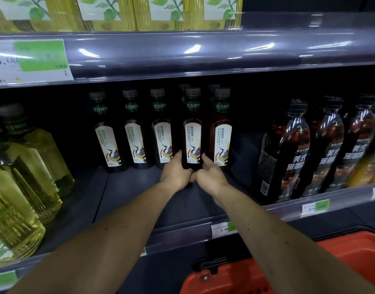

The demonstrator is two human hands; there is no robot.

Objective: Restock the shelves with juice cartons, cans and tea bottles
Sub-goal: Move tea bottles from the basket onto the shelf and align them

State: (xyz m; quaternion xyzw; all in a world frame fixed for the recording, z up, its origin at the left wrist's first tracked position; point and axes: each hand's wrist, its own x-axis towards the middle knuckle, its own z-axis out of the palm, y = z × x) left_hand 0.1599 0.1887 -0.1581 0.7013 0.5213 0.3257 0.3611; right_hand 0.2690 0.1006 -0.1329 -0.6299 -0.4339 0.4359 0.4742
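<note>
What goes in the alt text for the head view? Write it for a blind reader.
Both hands, left hand and right hand, grip the base of a dark tea bottle standing fourth in a front row of five on a shop shelf. Pale yellow-green bottles stand left, black coffee bottles right, a red basket below.

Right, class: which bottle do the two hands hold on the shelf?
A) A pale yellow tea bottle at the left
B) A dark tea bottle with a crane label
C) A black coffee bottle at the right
B: the left hand and right hand clasp the base of the dark crane-label bottle from either side.
</note>
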